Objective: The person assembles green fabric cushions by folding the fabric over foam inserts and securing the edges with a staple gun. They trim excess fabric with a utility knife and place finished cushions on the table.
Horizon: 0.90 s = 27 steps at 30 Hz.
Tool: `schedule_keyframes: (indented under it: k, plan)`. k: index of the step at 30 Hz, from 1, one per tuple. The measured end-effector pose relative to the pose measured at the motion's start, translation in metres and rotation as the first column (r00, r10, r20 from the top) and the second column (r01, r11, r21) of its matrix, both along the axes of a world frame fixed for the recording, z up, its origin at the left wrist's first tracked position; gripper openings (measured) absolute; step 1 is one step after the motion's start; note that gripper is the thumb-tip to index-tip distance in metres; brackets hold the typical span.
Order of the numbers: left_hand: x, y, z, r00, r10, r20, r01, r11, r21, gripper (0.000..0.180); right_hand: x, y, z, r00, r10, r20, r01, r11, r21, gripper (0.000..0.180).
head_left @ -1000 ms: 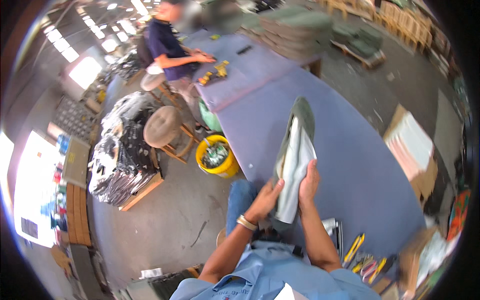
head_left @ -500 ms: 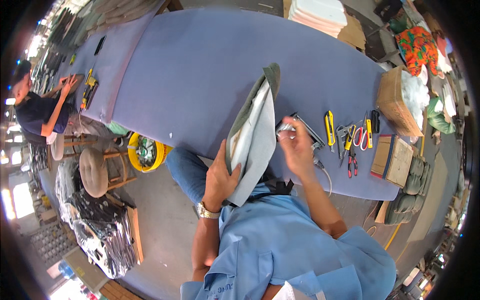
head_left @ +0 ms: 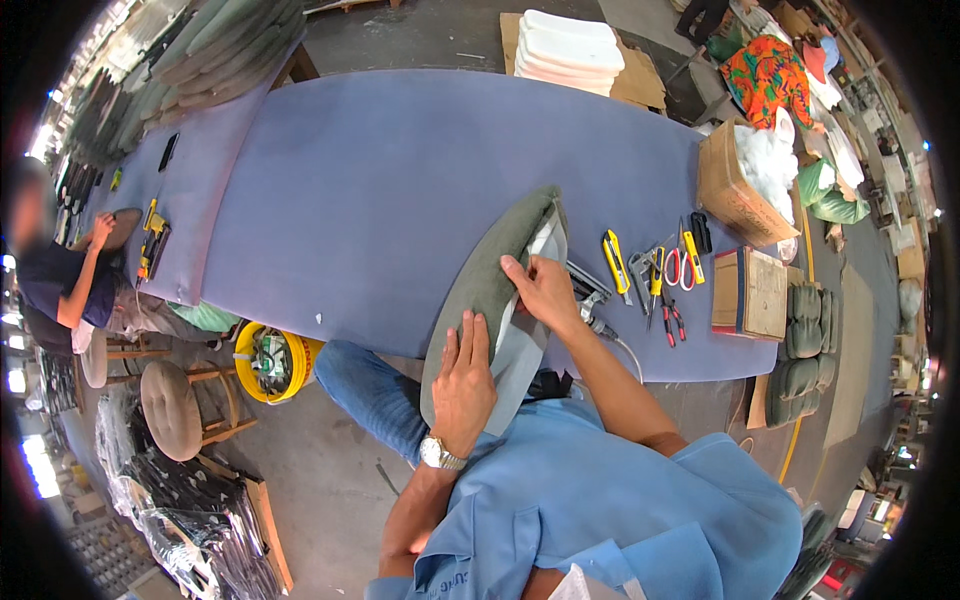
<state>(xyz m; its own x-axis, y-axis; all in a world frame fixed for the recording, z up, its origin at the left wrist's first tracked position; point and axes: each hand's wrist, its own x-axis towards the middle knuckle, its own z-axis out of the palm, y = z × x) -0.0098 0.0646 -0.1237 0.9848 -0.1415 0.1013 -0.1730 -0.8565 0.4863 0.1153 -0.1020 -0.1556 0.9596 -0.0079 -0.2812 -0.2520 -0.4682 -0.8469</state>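
A seat cushion (head_left: 467, 290) in grey-green fabric is tilted on its edge in front of me, near the table's front edge. Its lighter grey backing faces right, with a white strip showing along the open edge. My left hand (head_left: 466, 385) lies flat on the green face, fingers stretched out. At the upper right edge my right hand (head_left: 546, 294) grips the cushion's fabric, thumb on the green side and its other fingers partly hidden behind the edge. A staple gun (head_left: 590, 285) with a hose lies just beyond the right hand, partly covered by it.
Right on the blue-covered table (head_left: 370, 190) lie a yellow utility knife (head_left: 616, 265), scissors (head_left: 683, 270) and pliers (head_left: 673, 316). Beyond them stand a carton of white stuffing (head_left: 740, 185) and a smaller box (head_left: 750, 292). A yellow bucket (head_left: 300, 362) and stool (head_left: 170, 410) are left; a co-worker (head_left: 60, 265) sits farther left.
My right hand has come from beside the staple gun onto the cushion's edge. My left hand has shifted from gripping the side to lying flat on the green face, which now turns more toward me.
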Motion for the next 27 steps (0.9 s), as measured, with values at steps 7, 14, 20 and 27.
schedule_keyframes:
  k: [7, 14, 20, 27]
  plan:
    - [0.051, 0.074, -0.010, 0.848, -0.285, -0.447, 0.023, 0.862, -0.507, 0.057, -0.011, 0.008, -0.034, 0.987, -0.155, 0.033, 0.132, 0.918, 0.374, 0.047]
    - [0.172, 0.048, -0.096, 0.867, -0.237, -0.439, -0.179, 0.674, -0.717, 0.065, -0.012, 0.029, -0.040, 0.993, -0.105, 0.054, 0.068, 0.886, 0.459, 0.051]
    - [0.182, 0.018, -0.104, 0.762, -0.412, -0.500, -0.175, 0.612, -0.772, 0.068, -0.013, 0.031, -0.057, 0.992, -0.117, 0.048, 0.070, 0.826, 0.560, 0.048]
    - [0.150, 0.033, -0.095, 0.834, -0.323, -0.448, -0.127, 0.677, -0.725, 0.067, -0.002, 0.038, -0.053, 1.000, 0.021, -0.011, -0.011, 0.840, 0.542, 0.045]
